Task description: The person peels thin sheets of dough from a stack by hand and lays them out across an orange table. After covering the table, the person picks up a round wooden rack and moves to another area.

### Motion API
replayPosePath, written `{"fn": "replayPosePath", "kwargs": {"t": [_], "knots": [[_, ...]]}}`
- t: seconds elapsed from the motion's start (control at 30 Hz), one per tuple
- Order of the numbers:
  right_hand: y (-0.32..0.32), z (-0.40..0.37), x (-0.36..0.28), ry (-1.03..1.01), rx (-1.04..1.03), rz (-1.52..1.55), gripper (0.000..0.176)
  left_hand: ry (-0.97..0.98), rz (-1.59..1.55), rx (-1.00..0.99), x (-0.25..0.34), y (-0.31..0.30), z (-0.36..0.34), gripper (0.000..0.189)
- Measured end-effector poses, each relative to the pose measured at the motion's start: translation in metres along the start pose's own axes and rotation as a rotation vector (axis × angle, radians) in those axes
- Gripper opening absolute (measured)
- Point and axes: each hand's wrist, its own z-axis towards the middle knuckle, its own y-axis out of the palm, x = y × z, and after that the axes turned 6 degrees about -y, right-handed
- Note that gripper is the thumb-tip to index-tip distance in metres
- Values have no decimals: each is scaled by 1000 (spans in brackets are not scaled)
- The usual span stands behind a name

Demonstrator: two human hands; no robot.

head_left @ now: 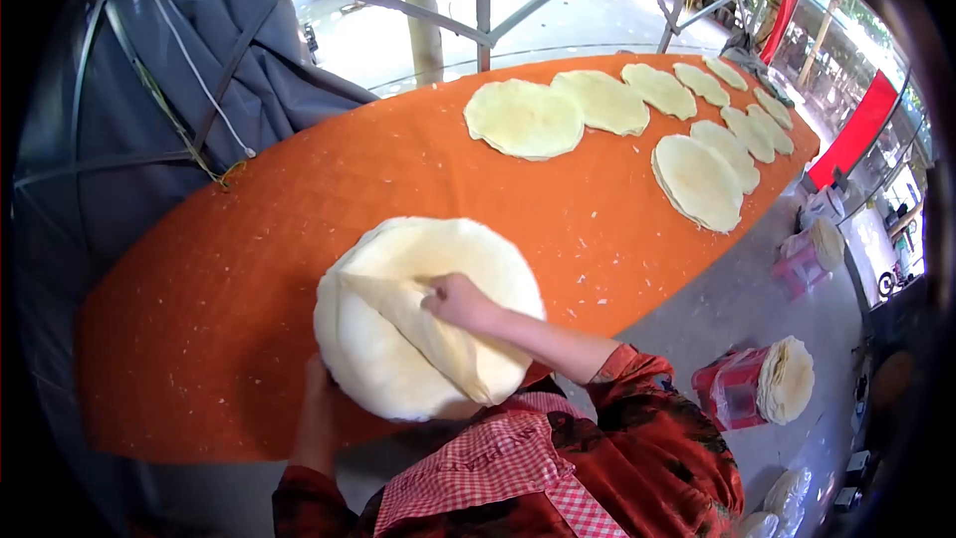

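Tarpaulin (239, 70) is hung at far left, beside an orange-covered counter (199, 299). The left hand (317, 379) is set low against the edge of a thick flatbread stack (373, 359), presumably to steady it; whether its grip is clenched cannot be told, the fingers being hidden. On that stack, at the counter's near edge, the top flatbread (418, 324) appears folded into a ridge, which is pinched in the right hand's (461, 302) grip, seemingly so it is parted from those beneath. Rightward, flatbread piles (523, 118) are laid in two rows, apparently spread for access. Farther right, a red tub (724, 387) and a pinkish tub (793, 267) are each topped by stacked flatbreads (787, 381); their insides are hidden.
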Motion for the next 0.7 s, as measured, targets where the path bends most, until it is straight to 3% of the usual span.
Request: {"fn": "replayPosePath", "kwargs": {"t": [0.1,0.2,0.23,0.27,0.3,0.33,0.37,0.4,0.43,0.47,0.5,0.57,0.63,0.67,0.7], "knots": [[-31,36,0,111,46,4,28,50,-218,120,-1,-59,-9,36],[-133,35,-19,116,274,-170,21,138,98,123,6,-91,-40,35],[-163,33,-6,-39,457,-115,21,157,191,148,8,-106,-55,35],[-215,27,14,163,398,-224,15,164,280,187,6,-127,-70,35],[-260,19,38,194,450,-360,18,126,334,212,-7,-148,-60,32],[-300,9,66,262,464,-297,24,142,439,210,-7,-152,-71,26],[-351,-6,112,301,582,-529,30,134,610,339,-43,-192,-29,21],[-390,-28,153,193,659,-736,36,534,828,700,-23,-168,-79,17],[-383,-48,152,128,835,-839,37,558,628,746,-18,-168,-97,15],[-352,-60,129,200,855,-963,40,601,427,788,-5,-167,-106,14],[-300,-61,97,272,875,-1089,44,577,236,655,25,-141,-141,13],[-198,-41,106,-40,773,-483,34,576,-57,295,34,-97,-169,19],[-36,-34,23,37,296,-402,28,512,374,281,12,-77,-148,29],[30,-32,-1,23,78,-359,26,378,505,285,25,-59,-156,38],[80,-35,-25,100,-130,-42,28,380,523,398,19,-51,-151,45]]}}
